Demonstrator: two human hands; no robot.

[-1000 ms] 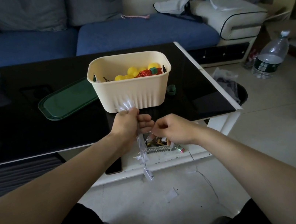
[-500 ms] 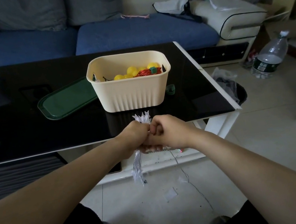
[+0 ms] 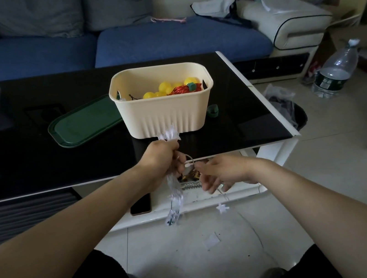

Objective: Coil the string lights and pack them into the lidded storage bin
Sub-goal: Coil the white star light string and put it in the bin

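Mid-coil: the lights [image 3: 175, 188] hang bunched in my left hand [image 3: 161, 161], fist wrapped round them, before the bin [image 3: 164, 113]. My right hand [image 3: 221, 172] pinches the wire [image 3: 190, 159]; next I'd loop the trailing star [image 3: 222, 208] in.

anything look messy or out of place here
Slightly: a small green loop lies loose on the table right of the bin, and a paper scrap and dark specks litter the floor. A loose strand with a star light dangles below the right hand.
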